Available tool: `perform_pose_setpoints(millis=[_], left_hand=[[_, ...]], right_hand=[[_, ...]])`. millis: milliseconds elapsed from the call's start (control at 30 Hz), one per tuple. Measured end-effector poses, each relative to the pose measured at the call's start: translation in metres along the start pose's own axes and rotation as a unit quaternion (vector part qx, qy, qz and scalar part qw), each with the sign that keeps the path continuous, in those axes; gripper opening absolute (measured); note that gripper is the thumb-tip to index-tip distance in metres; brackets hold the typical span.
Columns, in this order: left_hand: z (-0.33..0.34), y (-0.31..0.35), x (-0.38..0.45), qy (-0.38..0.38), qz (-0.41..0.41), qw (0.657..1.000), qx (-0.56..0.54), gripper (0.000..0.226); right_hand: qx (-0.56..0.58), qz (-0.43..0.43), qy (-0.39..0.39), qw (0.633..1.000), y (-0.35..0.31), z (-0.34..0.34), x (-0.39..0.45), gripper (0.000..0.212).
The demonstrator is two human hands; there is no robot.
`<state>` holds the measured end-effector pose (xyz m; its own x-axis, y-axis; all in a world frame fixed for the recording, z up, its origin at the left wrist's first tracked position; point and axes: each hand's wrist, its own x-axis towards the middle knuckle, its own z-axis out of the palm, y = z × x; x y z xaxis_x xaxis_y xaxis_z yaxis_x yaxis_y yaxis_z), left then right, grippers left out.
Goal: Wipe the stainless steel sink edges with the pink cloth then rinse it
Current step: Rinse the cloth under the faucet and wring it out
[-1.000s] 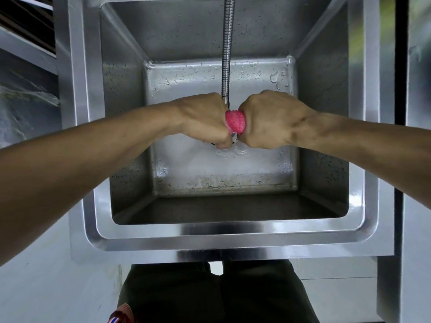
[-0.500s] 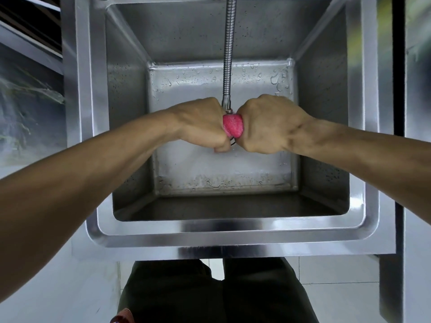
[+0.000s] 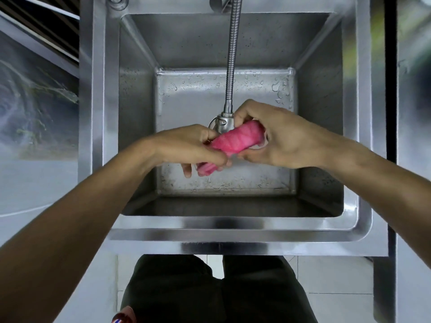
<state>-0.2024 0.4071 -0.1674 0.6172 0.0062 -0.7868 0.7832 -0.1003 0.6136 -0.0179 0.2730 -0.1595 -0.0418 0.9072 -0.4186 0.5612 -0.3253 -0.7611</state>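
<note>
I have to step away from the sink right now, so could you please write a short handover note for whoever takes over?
Left hand: closed on the lower end of the pink cloth.
Right hand: closed on the upper end of the same cloth.
The cloth is a twisted roll, held in the air over the sink basin, just in front of the hose nozzle.
Done: the cloth looks wrung; the basin floor is beaded with drops. No running water is visible.
Left: I cannot tell whether the edges are fully wiped; check them, then finish rinsing the cloth.
</note>
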Motion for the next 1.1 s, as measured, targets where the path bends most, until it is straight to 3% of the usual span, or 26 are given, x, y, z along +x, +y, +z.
perform_pose_setpoints(millis=[100,167,233,267,300,333,400,433,500,533,600,667,733,767,833,900,1000,1100], left_hand=[[-0.006,-0.001,-0.006,0.032,0.039,0.999,-0.016,0.019],[-0.001,-0.004,-0.001,0.171,0.099,0.979,0.045,0.026],[0.018,-0.008,0.009,0.381,0.139,0.896,0.181,0.035],[0.031,-0.008,0.013,0.463,0.126,0.842,0.247,0.039],[0.042,-0.006,0.015,0.504,0.103,0.813,0.274,0.044],[0.049,-0.003,0.016,0.499,0.076,0.823,0.26,0.052],[0.054,0.005,0.012,0.41,0.017,0.894,0.179,0.067],[0.048,0.008,0.006,0.347,0.007,0.929,0.127,0.064],[0.035,0.007,0.001,0.235,0.053,0.97,-0.027,0.051],[0.03,0.004,-0.001,0.208,0.086,0.971,-0.081,0.05],[0.021,0.001,-0.002,0.229,0.132,0.959,-0.104,0.052],[0.015,-0.003,-0.003,0.224,0.145,0.945,-0.189,0.044],[0.013,-0.008,-0.003,0.157,0.124,0.908,-0.367,0.04],[0.015,-0.007,-0.006,0.117,0.11,0.886,-0.435,0.037],[0.024,-0.006,-0.006,0.112,0.082,0.887,-0.441,0.017],[0.032,0.002,-0.007,0.205,0.069,0.921,-0.323,0.007],[0.031,0.008,-0.001,0.264,0.128,0.915,-0.278,0.051],[0.028,0.013,-0.001,0.311,0.202,0.914,-0.163,0.07]], right_hand=[[0.122,-0.013,0.079,0.989,0.008,0.0,-0.008,0.043],[0.192,0.018,0.144,0.971,0.004,0.004,-0.007,0.023],[0.3,0.119,0.193,0.927,0.001,0.012,0.004,0.038],[0.38,0.193,0.182,0.886,-0.002,0.015,0.012,0.048],[0.431,0.254,0.161,0.851,-0.005,0.016,0.019,0.052],[0.443,0.286,0.139,0.838,-0.006,0.016,0.022,0.056],[0.409,0.275,0.1,0.864,0.0,0.015,0.021,0.067],[0.412,0.243,0.088,0.874,0.002,0.014,0.018,0.068],[0.438,0.166,0.071,0.881,0.004,0.013,0.01,0.049],[0.433,0.133,0.077,0.888,0.004,0.015,0.007,0.034],[0.394,0.103,0.121,0.905,0.006,0.02,0.005,0.012],[0.404,0.074,0.148,0.9,0.008,0.025,0.004,0.009],[0.487,0.047,0.128,0.863,0.008,0.026,0.004,0.011],[0.554,0.053,0.112,0.823,0.007,0.027,0.005,0.022],[0.632,0.1,0.109,0.76,0.005,0.034,0.009,0.037],[0.605,0.136,0.154,0.769,0.005,0.039,0.016,0.028],[0.565,0.126,0.171,0.798,0.0,0.038,0.016,0.025],[0.517,0.102,0.205,0.825,-0.004,0.035,0.012,0.024]])
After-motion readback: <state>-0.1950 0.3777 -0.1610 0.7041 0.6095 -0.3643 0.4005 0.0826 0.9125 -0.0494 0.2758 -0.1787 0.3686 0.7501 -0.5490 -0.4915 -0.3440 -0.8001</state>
